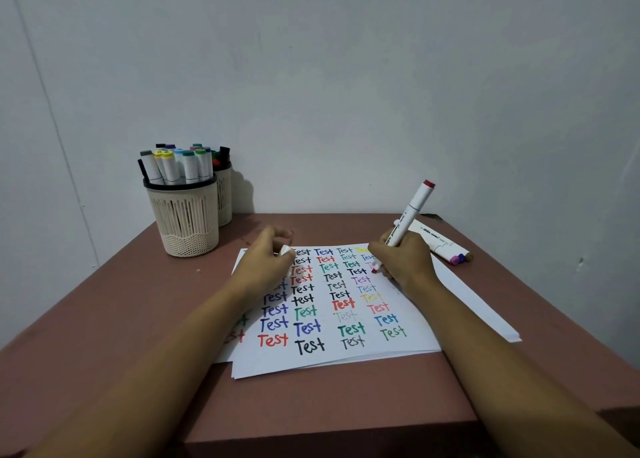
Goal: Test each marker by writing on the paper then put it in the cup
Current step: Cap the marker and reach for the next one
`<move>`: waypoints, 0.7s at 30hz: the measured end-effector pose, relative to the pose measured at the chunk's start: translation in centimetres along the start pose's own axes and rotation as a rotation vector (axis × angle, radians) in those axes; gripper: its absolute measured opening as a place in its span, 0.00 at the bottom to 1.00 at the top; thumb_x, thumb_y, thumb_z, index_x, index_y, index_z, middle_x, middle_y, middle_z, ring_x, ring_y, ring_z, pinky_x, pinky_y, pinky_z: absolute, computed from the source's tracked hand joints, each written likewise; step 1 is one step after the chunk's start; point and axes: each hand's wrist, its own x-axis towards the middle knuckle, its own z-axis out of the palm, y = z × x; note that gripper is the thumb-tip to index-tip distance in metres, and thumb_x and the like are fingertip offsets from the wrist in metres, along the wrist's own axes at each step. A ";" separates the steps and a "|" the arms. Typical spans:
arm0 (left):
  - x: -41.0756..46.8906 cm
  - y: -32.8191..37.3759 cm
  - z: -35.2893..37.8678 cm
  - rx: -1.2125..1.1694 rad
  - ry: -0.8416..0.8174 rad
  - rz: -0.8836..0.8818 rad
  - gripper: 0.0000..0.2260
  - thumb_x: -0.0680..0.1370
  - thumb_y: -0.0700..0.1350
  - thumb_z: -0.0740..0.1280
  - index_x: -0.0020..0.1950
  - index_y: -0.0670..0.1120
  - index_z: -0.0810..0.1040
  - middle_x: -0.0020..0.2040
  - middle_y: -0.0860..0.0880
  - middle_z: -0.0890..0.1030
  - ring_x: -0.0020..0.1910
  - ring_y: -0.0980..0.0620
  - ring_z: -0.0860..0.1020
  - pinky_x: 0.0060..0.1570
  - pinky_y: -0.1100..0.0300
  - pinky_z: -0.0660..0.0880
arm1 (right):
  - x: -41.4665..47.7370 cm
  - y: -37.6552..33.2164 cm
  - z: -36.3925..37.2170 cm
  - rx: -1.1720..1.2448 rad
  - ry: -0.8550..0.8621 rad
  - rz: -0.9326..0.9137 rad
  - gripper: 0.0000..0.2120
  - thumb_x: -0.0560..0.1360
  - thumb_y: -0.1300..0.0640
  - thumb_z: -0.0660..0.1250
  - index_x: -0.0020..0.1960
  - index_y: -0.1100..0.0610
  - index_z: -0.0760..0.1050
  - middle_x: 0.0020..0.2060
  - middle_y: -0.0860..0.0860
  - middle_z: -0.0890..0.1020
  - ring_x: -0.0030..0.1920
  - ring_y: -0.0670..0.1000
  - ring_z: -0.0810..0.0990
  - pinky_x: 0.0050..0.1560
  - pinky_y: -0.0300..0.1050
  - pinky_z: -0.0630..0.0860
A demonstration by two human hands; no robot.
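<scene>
My right hand (403, 260) grips a white marker (412, 210) with a red end cap, its red tip touching the paper (408, 345) near the upper right of the writing. The sheet is covered with rows of the word "Test" in many colours. My left hand (266, 262) rests on the paper's upper left and pinches a small white marker cap (286, 250). A beige mesh cup (187, 218) full of several capped markers stands at the back left of the table. A second beige cup (225, 198) with markers sits partly hidden behind it.
Three white markers (446, 248) lie at the back right of the brown table (121, 319), past my right hand. More white sheets stick out under the top paper. A grey wall stands close behind the table.
</scene>
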 end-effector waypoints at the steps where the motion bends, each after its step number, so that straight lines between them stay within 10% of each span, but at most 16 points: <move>1: 0.0 0.0 0.0 0.004 -0.002 0.001 0.08 0.79 0.42 0.62 0.57 0.50 0.69 0.53 0.48 0.76 0.49 0.50 0.76 0.46 0.59 0.72 | 0.0 0.0 0.0 -0.005 -0.001 -0.009 0.07 0.71 0.65 0.66 0.39 0.58 0.69 0.32 0.57 0.77 0.25 0.48 0.73 0.19 0.33 0.64; 21: -0.1 0.1 -0.1 0.042 -0.024 -0.015 0.11 0.80 0.44 0.61 0.62 0.48 0.70 0.55 0.47 0.76 0.52 0.51 0.75 0.47 0.60 0.69 | -0.1 -0.1 0.0 -0.022 0.058 -0.035 0.09 0.72 0.64 0.65 0.36 0.57 0.67 0.31 0.52 0.73 0.32 0.51 0.74 0.25 0.34 0.72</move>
